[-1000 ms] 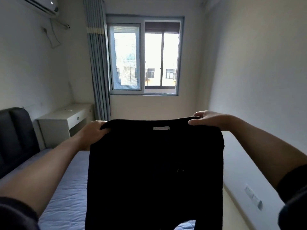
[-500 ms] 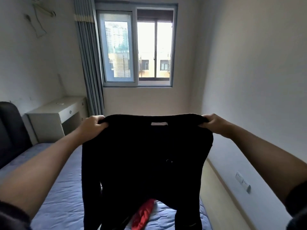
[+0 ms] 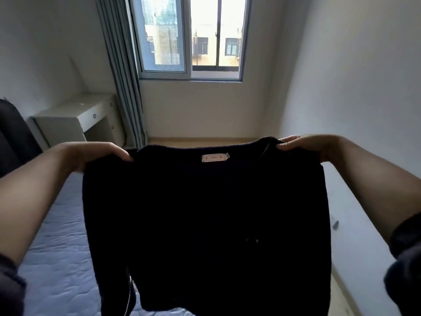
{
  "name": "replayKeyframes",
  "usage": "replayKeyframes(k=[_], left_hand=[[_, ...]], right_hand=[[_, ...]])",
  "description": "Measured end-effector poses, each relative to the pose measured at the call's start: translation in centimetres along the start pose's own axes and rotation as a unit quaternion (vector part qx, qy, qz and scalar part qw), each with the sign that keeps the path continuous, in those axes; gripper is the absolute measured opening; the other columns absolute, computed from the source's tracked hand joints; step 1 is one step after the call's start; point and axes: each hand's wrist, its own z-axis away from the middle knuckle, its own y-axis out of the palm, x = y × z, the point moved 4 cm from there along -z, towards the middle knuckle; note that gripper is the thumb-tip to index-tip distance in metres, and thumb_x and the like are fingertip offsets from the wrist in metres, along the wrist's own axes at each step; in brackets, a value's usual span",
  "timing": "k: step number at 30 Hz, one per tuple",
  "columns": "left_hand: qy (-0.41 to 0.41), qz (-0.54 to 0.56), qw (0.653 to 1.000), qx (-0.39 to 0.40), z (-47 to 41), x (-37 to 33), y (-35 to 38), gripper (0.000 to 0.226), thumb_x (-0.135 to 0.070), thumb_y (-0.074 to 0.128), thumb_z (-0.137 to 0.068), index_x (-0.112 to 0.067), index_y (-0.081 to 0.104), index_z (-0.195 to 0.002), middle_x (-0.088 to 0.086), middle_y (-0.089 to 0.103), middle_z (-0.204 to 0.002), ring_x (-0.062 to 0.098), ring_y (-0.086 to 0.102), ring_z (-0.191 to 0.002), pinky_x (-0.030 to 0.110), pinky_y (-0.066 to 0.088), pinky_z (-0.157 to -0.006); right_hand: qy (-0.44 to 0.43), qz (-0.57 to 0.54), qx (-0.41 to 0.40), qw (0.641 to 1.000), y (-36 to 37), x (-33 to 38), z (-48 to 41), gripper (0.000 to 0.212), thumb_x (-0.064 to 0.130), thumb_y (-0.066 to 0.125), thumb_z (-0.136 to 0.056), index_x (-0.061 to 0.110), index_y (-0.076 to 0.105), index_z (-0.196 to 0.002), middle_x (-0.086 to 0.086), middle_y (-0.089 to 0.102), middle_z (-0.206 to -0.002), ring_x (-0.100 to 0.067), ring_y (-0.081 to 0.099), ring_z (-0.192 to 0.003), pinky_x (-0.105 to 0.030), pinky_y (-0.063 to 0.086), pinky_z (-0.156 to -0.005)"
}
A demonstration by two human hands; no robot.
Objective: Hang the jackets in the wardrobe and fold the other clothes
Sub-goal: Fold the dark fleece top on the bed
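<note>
Fingers curl over the shoulders: left hand at nine o'clock of the neck label, right hand at three, both gripping the black top held up above the bed. It looks soft, light and floppy, so the shoulders are the spot to hold. The sleeves are lost in the black and the hem is partly cut off.

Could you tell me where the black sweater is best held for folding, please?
At its two shoulder corners, from the outer sides, as the left hand and right hand grip it now. The black sweater hangs limp, so a wide hold either side of the neck label keeps it spread.
</note>
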Motion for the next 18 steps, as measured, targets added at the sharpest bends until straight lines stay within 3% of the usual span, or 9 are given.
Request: replayKeyframes(k=[3, 5, 8, 11, 14, 16, 18], left_hand=[[-0.014, -0.027, 1.000, -0.006, -3.3, -0.5, 1.0, 0.029, -0.026, 0.081, -0.054, -0.006, 0.075, -0.073, 0.017, 0.071, -0.080, 0.026, 0.069, -0.063, 0.028, 0.054, -0.057], [0.003, -0.058, 0.998, -0.032, -7.2, -0.5, 2.3, 0.008, -0.018, 0.070, -0.068, -0.011, 0.068, -0.067, 0.014, 0.062, -0.073, 0.022, 0.060, -0.061, 0.026, 0.044, -0.057], [0.012, -0.102, 0.988, -0.112, -16.8, 2.1, 4.3, 0.015, -0.011, 0.057, -0.085, -0.010, 0.065, -0.072, 0.007, 0.056, -0.065, 0.017, 0.053, -0.057, 0.022, 0.037, -0.054], [0.021, -0.142, 0.963, -0.227, -27.0, 6.4, 7.0, 0.012, -0.008, 0.055, -0.084, -0.005, 0.066, -0.086, 0.015, 0.061, -0.081, 0.026, 0.059, -0.079, 0.028, 0.039, -0.064], [0.025, -0.154, 0.929, -0.335, -34.6, 9.9, 8.9, 0.032, -0.014, 0.058, -0.085, -0.009, 0.058, -0.117, 0.018, 0.058, -0.119, 0.033, 0.055, -0.112, 0.033, 0.042, -0.091], [0.015, -0.133, 0.930, -0.342, -39.0, 14.3, 11.2, 0.044, -0.017, 0.062, -0.084, -0.009, 0.051, -0.126, 0.021, 0.051, -0.127, 0.034, 0.049, -0.119, 0.036, 0.039, -0.099], [-0.016, -0.130, 0.942, -0.308, -41.6, 20.7, 14.8, 0.045, -0.015, 0.063, -0.083, -0.006, 0.051, -0.126, 0.023, 0.052, -0.127, 0.035, 0.050, -0.119, 0.036, 0.039, -0.100]], right_hand=[[0.051, 0.016, -0.003, 0.999, -0.6, -1.2, -4.5, 0.034, 0.016, 0.063, -0.080, 0.007, 0.064, -0.113, -0.010, 0.072, -0.094, -0.018, 0.071, -0.073, -0.029, 0.059, -0.061], [0.088, 0.067, -0.030, 0.993, -0.7, -3.6, -8.9, 0.026, 0.006, 0.060, -0.087, 0.004, 0.063, -0.113, -0.010, 0.069, -0.089, -0.016, 0.069, -0.068, -0.028, 0.059, -0.064], [0.125, 0.183, -0.093, 0.971, -0.3, -9.5, -17.1, 0.017, 0.006, 0.057, -0.090, 0.003, 0.065, -0.105, -0.010, 0.063, -0.090, -0.017, 0.060, -0.073, -0.025, 0.050, -0.065], [0.126, 0.271, -0.187, 0.936, 1.0, -17.0, -25.5, 0.015, 0.012, 0.058, -0.087, 0.005, 0.066, -0.098, -0.012, 0.060, -0.092, -0.025, 0.059, -0.087, -0.026, 0.041, -0.063], [0.118, 0.251, -0.319, 0.906, 2.9, -24.1, -31.3, 0.031, 0.018, 0.056, -0.089, 0.015, 0.059, -0.119, -0.013, 0.061, -0.122, -0.031, 0.056, -0.115, -0.032, 0.044, -0.092], [0.118, 0.241, -0.322, 0.908, 5.9, -29.5, -34.5, 0.042, 0.020, 0.056, -0.088, 0.016, 0.051, -0.130, -0.014, 0.057, -0.130, -0.032, 0.052, -0.120, -0.035, 0.041, -0.099], [0.122, 0.258, -0.258, 0.923, 10.4, -35.4, -36.2, 0.043, 0.019, 0.056, -0.087, 0.015, 0.051, -0.130, -0.014, 0.058, -0.128, -0.031, 0.053, -0.119, -0.035, 0.041, -0.099]])
